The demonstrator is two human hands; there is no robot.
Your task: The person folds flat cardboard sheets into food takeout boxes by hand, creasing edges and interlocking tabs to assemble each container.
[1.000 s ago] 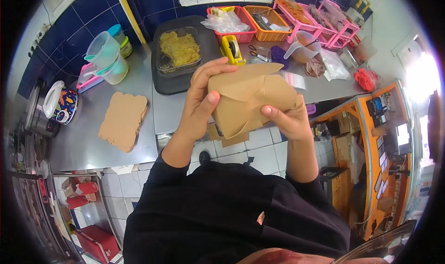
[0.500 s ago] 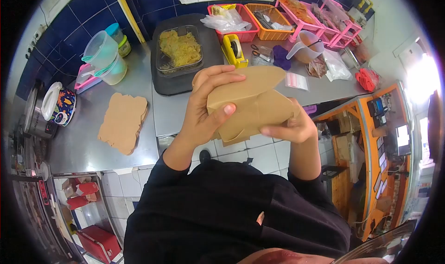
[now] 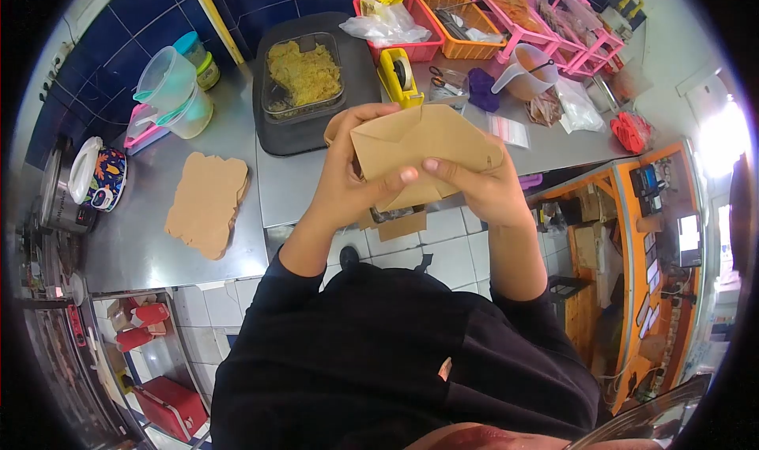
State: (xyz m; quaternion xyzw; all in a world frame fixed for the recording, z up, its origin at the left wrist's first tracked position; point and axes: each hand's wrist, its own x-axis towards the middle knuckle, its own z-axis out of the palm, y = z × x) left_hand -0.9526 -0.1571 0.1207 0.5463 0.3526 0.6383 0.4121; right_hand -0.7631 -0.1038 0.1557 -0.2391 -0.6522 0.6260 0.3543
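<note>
A brown paper food box (image 3: 423,138), partly folded, is held up over the front edge of the steel counter. My left hand (image 3: 356,161) is closed around its left side, the thumb lying across the near panel. On the right side, my right hand (image 3: 486,181) grips the box, its thumb pressed on the same panel close to the left thumb. Most of the right fingers are hidden behind the cardboard. Beyond the box, a clear tray of shredded yellowish food (image 3: 304,75) rests on a black board (image 3: 277,142).
A flat piece of brown cardboard (image 3: 207,205) lies on the steel counter (image 3: 134,244) at left. Plastic measuring jugs (image 3: 190,112) stand behind it. A yellow tape dispenser (image 3: 402,79), scissors (image 3: 447,85), a pink basket (image 3: 427,48) and an orange basket (image 3: 466,45) line the back.
The box's upright flaps have been folded, and its near panel now looks flatter. My right hand has moved up and left, bringing its thumb onto the panel near my left thumb.
</note>
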